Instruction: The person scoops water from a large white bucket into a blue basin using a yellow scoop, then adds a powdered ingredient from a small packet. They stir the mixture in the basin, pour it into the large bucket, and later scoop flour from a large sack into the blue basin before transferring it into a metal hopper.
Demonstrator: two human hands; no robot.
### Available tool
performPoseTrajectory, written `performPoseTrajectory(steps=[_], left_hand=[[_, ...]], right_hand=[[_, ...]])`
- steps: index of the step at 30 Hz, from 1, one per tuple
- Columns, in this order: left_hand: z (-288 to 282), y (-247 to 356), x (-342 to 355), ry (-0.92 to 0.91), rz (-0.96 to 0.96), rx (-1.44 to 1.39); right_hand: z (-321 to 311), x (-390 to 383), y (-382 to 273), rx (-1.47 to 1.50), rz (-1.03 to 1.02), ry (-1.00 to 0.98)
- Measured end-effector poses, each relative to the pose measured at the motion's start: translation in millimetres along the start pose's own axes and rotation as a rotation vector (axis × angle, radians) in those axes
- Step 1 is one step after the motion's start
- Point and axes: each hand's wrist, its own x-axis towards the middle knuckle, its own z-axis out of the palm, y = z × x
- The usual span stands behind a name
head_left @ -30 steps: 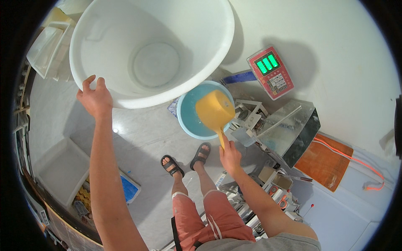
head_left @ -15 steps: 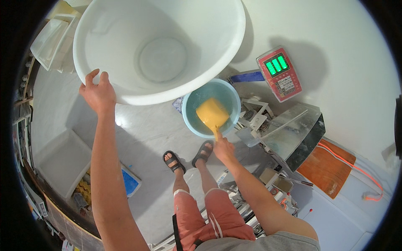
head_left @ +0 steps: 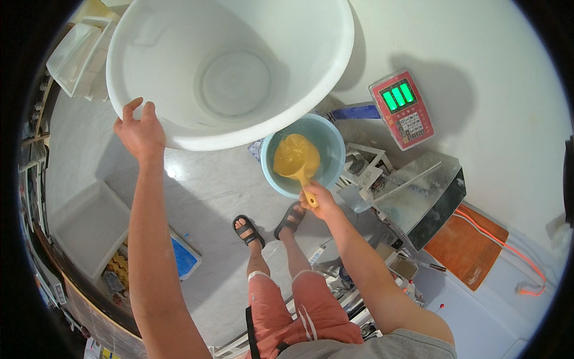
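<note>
My left hand grips the near-left rim of a large white plastic tub that fills the upper middle; the tub's inside shows only shadow and a round bottom. My right hand is closed on the handle of a yellow plastic scoop. The scoop's bowl lies in the water of a pale blue basin, its open side facing up. The basin stands below the tub's right rim, just beyond my sandalled feet.
A red weighing-scale display is at right, above a metal box and an orange board with a red cable. White trays lie at lower left, clear bins at upper left. Cluttered equipment surrounds my legs at right.
My right hand brought the scoop down into the basin and turned it from bottom-up to open side up. My left hand stays on the tub's rim; the view shifted slightly.
</note>
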Motion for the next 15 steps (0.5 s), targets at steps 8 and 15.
performPoseTrajectory(steps=[8,15], left_hand=[[-3.1,1.4,-0.9,-0.033,-0.059,-0.06],[-7.1,7.1,-5.0,-0.021,-0.066,-0.051]], right_hand=[[6.4,-43.1,11.8,-0.056,-0.153,0.12],[10.9,-79.1,43.1,-0.347,-0.344,0.268]])
